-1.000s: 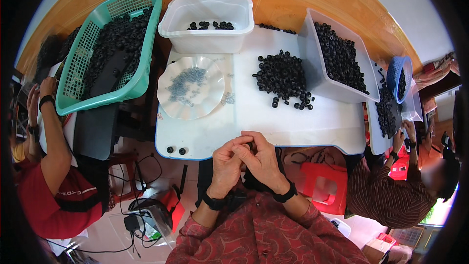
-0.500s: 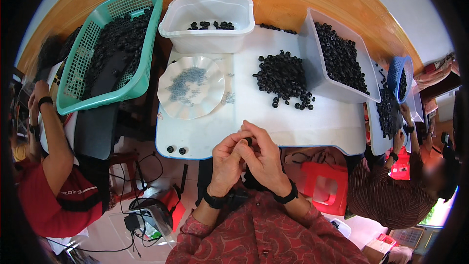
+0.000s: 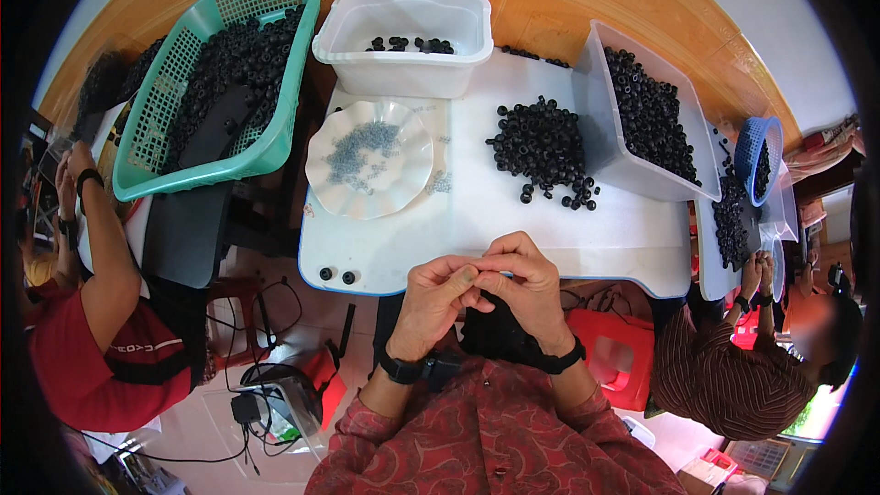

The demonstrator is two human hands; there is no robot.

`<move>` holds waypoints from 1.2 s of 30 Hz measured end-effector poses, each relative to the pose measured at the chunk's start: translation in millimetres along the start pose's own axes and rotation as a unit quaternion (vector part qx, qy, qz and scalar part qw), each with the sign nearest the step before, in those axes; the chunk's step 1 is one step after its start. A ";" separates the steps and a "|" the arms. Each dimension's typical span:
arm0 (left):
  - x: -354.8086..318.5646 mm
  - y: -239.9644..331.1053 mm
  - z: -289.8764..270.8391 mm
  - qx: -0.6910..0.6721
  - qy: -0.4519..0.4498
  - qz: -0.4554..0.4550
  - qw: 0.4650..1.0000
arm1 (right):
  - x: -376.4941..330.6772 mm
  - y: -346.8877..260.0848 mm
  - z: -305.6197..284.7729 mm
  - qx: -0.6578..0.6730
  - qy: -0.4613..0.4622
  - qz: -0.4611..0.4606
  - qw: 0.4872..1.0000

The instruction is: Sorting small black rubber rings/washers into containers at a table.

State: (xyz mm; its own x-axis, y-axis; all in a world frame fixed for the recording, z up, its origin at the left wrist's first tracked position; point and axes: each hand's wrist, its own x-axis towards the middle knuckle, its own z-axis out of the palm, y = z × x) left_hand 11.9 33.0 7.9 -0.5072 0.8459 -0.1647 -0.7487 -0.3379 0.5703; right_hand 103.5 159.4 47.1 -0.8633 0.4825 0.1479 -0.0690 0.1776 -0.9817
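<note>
Thumb and forefinger of the left hand [image 3: 433,301] are pressed together and meet the pinched fingertips of the right hand [image 3: 535,293]; from where I stand I can't make out what, if anything, sits between them. In the head view, the one view to go by, both hands are held just off the near edge of the white table [image 3: 550,238]. Left of the grip, by that edge, stand two small black pieces [image 3: 337,275], side by side and apart. Beyond the grip and to its right lies a loose pile of black pieces [image 3: 539,142], with a deep, cloudy plastic bin [image 3: 619,160] of more of them behind its right side. Beyond and to the left is a wavy-rimmed white plate [image 3: 403,188] bearing tiny clear bits, and past it a white tub [image 3: 403,76] with a few black pieces inside. Farther left, a green basket [image 3: 206,185] is heaped with black ones. I'd judge the step in hand to be close two-handed fingertip work on something small; the next move, I'd say, calls for a light, even pinch from both hands.
</note>
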 end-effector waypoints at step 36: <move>-10.2 3.6 19.0 0.183 0.037 0.093 0.978 | -12.8 -11.6 2.3 0.069 0.051 0.049 0.995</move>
State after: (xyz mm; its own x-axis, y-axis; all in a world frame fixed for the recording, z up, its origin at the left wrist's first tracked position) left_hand 22.5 31.1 26.9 -0.6592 0.7476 -0.0813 -0.4456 -0.3012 0.8431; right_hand 114.2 149.2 56.3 -0.8145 0.5775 0.0558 -0.0614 0.0098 -0.9981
